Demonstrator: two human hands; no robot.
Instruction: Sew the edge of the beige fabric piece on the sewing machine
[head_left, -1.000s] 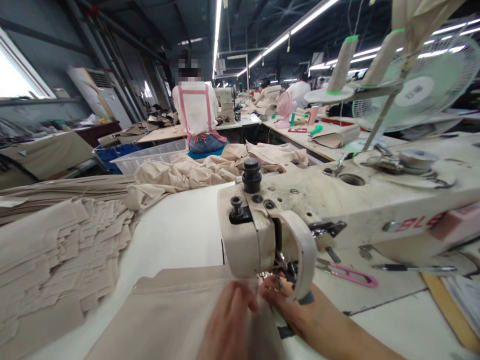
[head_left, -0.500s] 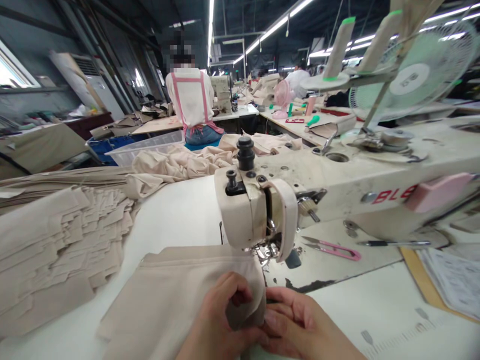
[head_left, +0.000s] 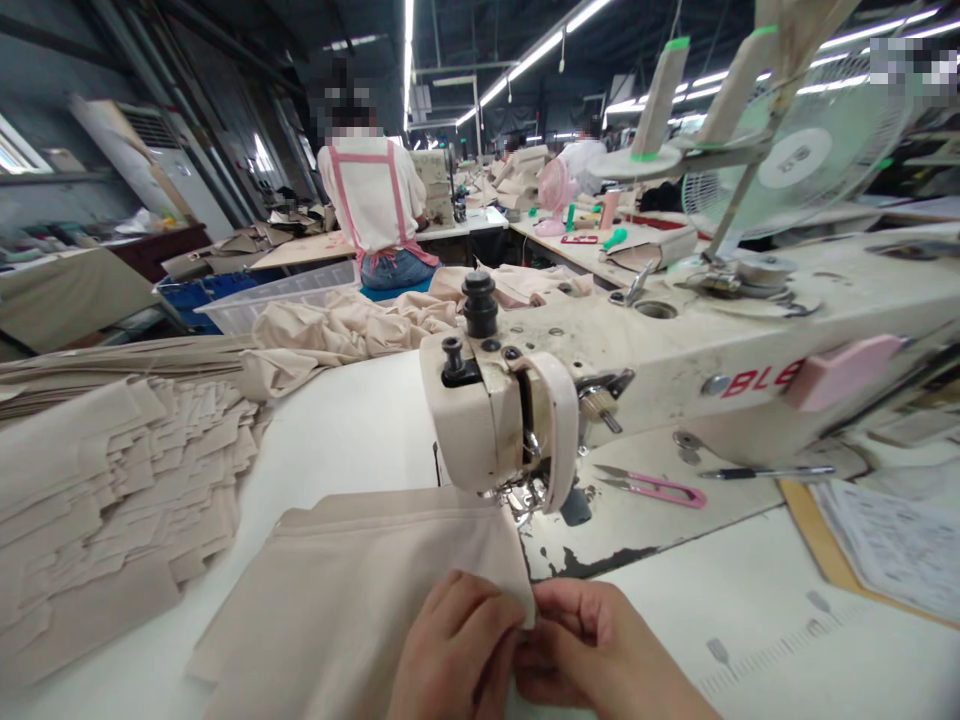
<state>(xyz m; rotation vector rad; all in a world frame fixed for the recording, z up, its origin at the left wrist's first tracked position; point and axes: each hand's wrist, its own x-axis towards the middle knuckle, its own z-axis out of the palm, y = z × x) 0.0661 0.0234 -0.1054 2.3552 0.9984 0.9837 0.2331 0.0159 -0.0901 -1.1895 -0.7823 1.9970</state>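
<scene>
Where hands meet: left hand point(head_left: 450, 650), right hand point(head_left: 592, 650) pinch fabric point(head_left: 360, 590) corner.

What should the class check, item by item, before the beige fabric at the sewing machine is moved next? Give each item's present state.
1. Both hands on the fabric: ok. The left hand and right hand pinch its near right corner together.
2. Fabric lying flat: ok, apart from the pinched corner.
3. Fabric edge under the machine head: ok, it reaches the presser foot area.
4. Needle up or down: cannot tell, it is hidden by the guard.
5. Snips and pen apart from the fabric: ok, they lie on the bed to the right.
6. Stack of cut pieces apart from the fabric: ok.
</scene>
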